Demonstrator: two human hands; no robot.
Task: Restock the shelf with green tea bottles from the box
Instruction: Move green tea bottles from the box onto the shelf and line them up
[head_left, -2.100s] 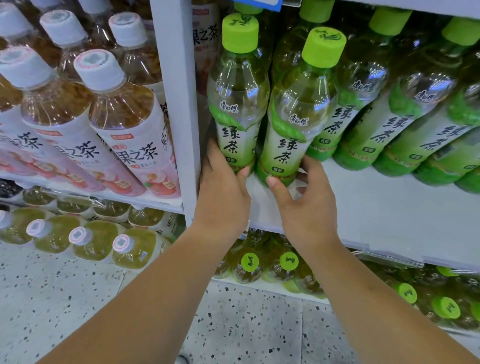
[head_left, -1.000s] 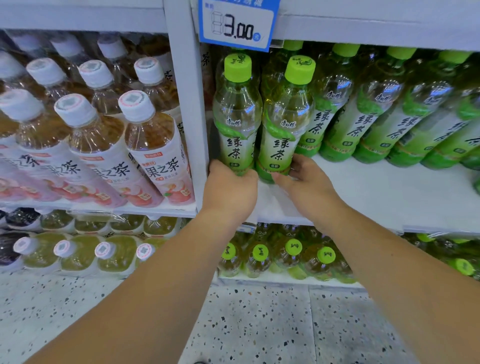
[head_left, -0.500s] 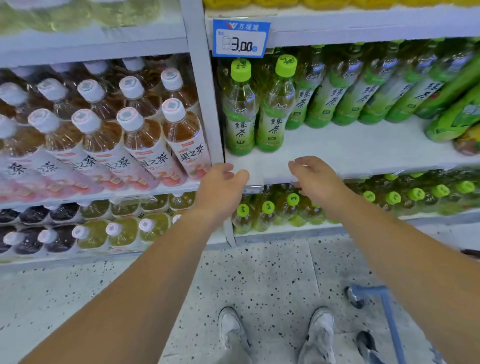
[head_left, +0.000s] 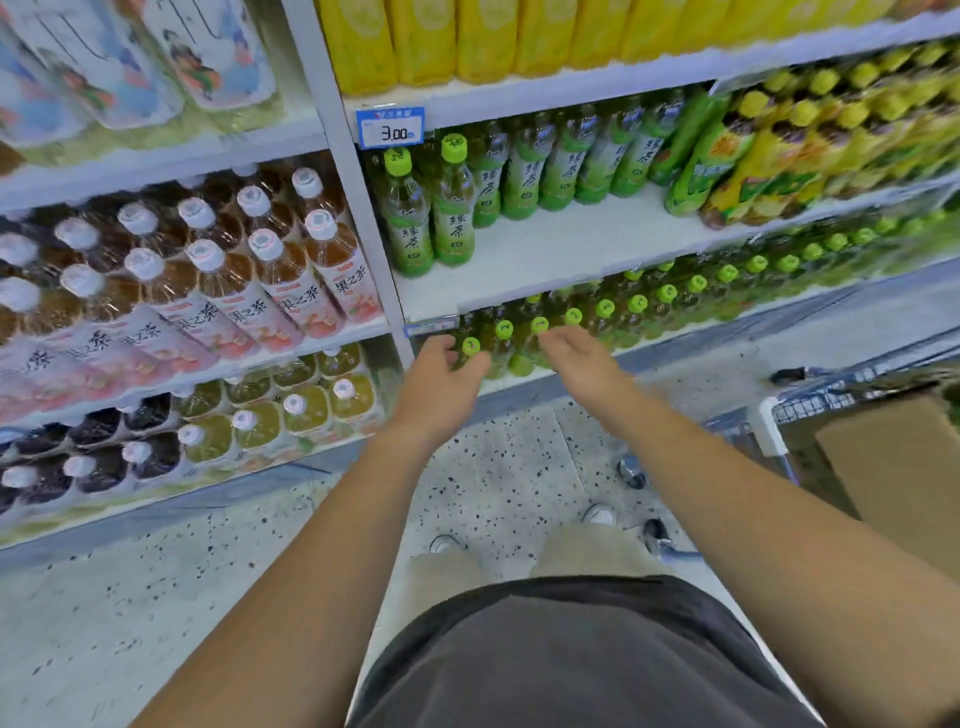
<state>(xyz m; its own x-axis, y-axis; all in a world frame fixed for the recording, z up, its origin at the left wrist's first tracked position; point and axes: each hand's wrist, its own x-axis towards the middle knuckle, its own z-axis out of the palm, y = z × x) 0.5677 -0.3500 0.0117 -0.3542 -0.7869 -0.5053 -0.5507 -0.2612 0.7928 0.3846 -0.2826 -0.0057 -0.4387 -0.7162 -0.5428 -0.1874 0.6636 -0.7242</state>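
Green tea bottles (head_left: 408, 228) stood fronted on the shelf (head_left: 571, 244), presumably for shoppers' reach; left hand (head_left: 441, 382) and right hand (head_left: 579, 358) slack, empty.

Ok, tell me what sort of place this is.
Most likely a shop's drinks aisle: a shelf lined with green tea bottles, a price tag reading 3.00 above them, and a trolley holding a cardboard box.

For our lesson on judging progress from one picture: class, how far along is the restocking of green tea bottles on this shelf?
Done: two green tea bottles stand at the left front of the shelf. In hand: nothing; the left hand and right hand hover empty below its edge. Left: the bare shelf front to the bottles' right awaits filling, probably from the cardboard box at the right.
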